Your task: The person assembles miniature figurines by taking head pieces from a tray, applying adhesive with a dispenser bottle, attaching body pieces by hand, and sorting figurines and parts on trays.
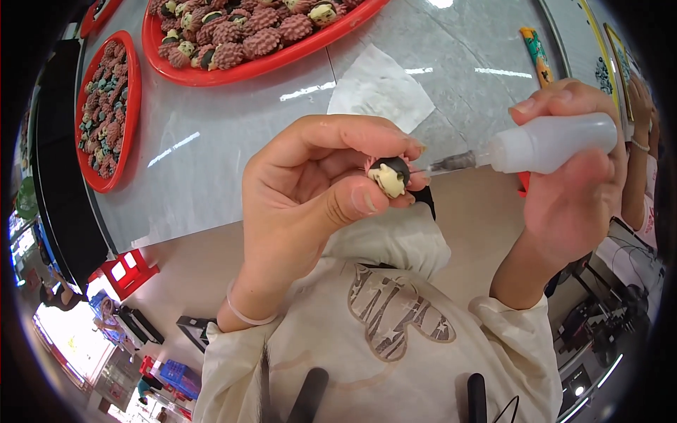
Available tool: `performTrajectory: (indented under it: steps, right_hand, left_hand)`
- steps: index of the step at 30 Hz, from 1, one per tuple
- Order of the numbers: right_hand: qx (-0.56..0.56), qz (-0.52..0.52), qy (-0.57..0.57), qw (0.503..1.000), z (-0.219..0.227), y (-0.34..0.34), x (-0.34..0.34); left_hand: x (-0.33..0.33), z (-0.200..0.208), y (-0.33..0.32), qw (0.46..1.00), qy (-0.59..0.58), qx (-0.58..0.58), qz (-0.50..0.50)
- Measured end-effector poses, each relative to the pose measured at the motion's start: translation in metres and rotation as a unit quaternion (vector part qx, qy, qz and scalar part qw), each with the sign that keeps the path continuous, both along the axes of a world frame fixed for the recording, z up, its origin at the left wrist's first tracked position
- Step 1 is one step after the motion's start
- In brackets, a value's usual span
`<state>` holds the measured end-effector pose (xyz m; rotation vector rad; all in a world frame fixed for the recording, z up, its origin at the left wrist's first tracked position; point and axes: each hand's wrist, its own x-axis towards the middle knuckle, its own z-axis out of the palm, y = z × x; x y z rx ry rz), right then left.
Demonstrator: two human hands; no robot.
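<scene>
Between the thumb and fingers of my left hand (296, 187) is a small figurine piece (389, 177), cream and black with a pinkish-red ruffled part behind it. My right hand (571, 176) grips a translucent white squeeze bottle (557, 143) lying sideways. Its thin needle nozzle (455, 163) points left at the piece, with the tip at or very near its right side; I cannot tell whether they touch. Under the raised hands, on the grey table, lies a white tissue (381, 90).
A big red tray (261, 70) of similar ruffled pieces stands at the table's far side. Another red tray (130, 116) of pink and blue pieces is at the left. An orange-green tube-shaped packet (537, 56) lies far right. Another person's arm (638, 141) shows at the right edge.
</scene>
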<state>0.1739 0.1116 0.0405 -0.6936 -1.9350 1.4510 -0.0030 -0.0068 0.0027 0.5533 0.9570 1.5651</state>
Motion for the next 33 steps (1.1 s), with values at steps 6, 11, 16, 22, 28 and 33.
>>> performTrajectory:
  steps: [6,11,16,22,28,33]
  right_hand:
    - [0.150,0.017,0.039,0.988,0.002,-0.003,0.005]
    - [0.239,0.026,0.052,0.969,0.005,-0.002,0.007]
    - [0.296,0.025,0.031,0.954,0.004,-0.002,0.007]
    - [0.032,-0.115,0.088,0.989,-0.014,0.009,0.022]
    - [0.182,-0.195,-0.043,0.963,-0.055,0.020,-0.002]
    - [0.161,-0.178,-0.026,0.970,-0.055,0.023,0.005]
  left_hand:
    - [0.003,-0.002,0.002,1.000,0.005,-0.003,-0.003]
    - [0.001,-0.004,0.004,0.999,0.019,0.032,-0.017]
    - [0.002,-0.001,0.004,1.000,0.005,0.000,0.001]
    - [0.005,-0.001,0.009,1.000,0.018,0.007,0.003]
    - [0.008,-0.008,0.009,0.999,0.026,0.041,0.008]
    - [0.011,-0.006,0.010,0.999,0.044,0.013,0.014]
